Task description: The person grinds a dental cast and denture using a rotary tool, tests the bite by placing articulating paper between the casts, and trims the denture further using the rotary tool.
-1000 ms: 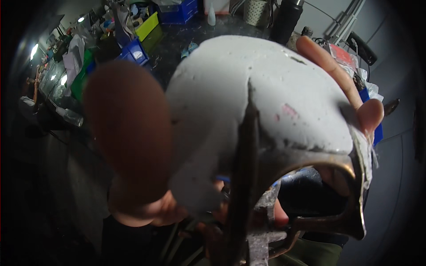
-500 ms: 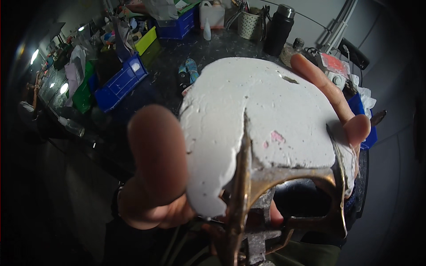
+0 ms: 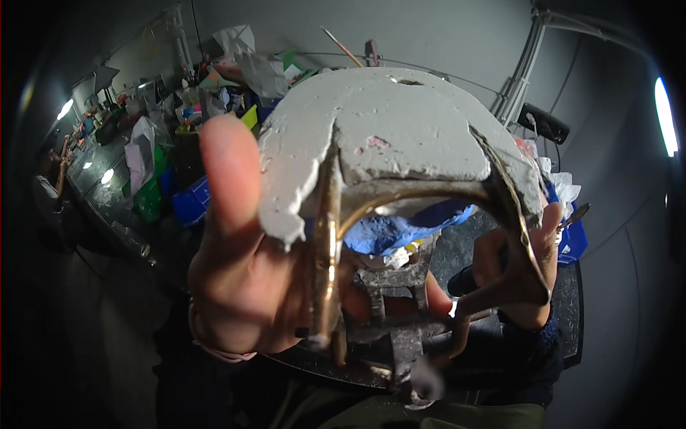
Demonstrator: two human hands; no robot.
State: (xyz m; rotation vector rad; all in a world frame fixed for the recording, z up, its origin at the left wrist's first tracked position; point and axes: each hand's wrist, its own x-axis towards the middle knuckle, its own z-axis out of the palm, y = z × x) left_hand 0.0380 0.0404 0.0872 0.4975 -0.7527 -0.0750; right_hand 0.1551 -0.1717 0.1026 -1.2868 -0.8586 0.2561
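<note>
Plaster-topped metal frame (image 3: 414, 121) is up in front of the person, carried between both hands, its bronze-coloured legs pointing downward. The left hand (image 3: 246, 286) is at the frame's left side, its thumb raised along the plaster's left edge and the fingers bent in behind the metal; it has a partly closed hold on the frame. At the frame's right side, the right hand (image 3: 493, 261) is bent around the metal upright, fingers curled on the inner side and a digit upright at the outer edge; the metal hides part of this grip.

The frame's grey-white plaster carries a small dark hole (image 3: 409, 82) near its top and a pink patch (image 3: 377, 142) on its face. Below the plaster, inside the frame, shows a blue lump (image 3: 404, 232). A pink band (image 3: 221, 354) circles the left wrist, below and left of the frame.

Behind the frame, the dark table (image 3: 457, 247) shows through its opening. Left of the frame sits a blue bin (image 3: 191, 201); right of it, another blue container (image 3: 573, 243) beside crumpled white plastic (image 3: 566, 189).
</note>
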